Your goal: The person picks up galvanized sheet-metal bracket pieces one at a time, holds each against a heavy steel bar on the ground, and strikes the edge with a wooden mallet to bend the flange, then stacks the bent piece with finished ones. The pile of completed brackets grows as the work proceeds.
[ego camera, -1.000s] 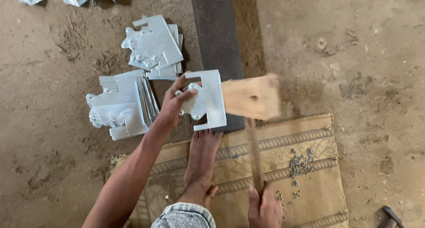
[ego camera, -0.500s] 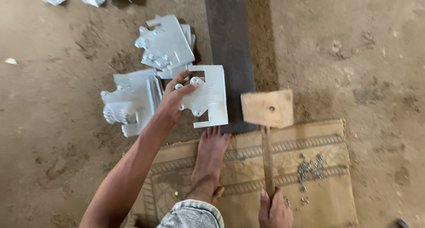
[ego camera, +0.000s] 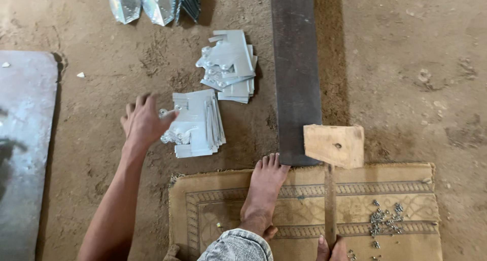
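While the left hand (ego camera: 143, 123) rests with spread fingers on the near plate stack (ego camera: 195, 123) on the dirt floor (ego camera: 406, 63), steadying it, the right hand (ego camera: 331, 248) grips the mallet (ego camera: 334, 145) handle. Its head rests on the bar (ego camera: 296, 73), which a bare foot (ego camera: 264, 190) pins from the mat (ego camera: 406, 246).

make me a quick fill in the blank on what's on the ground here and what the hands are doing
1. The left hand rests on the nearer stack of ____ plates.
2. The right hand grips the handle of a ____ mallet.
3. A bare foot stands on a woven ____.
4. Small screws lie scattered to the ____ of the mallet's handle.

Missing words: metal; wooden; mat; right
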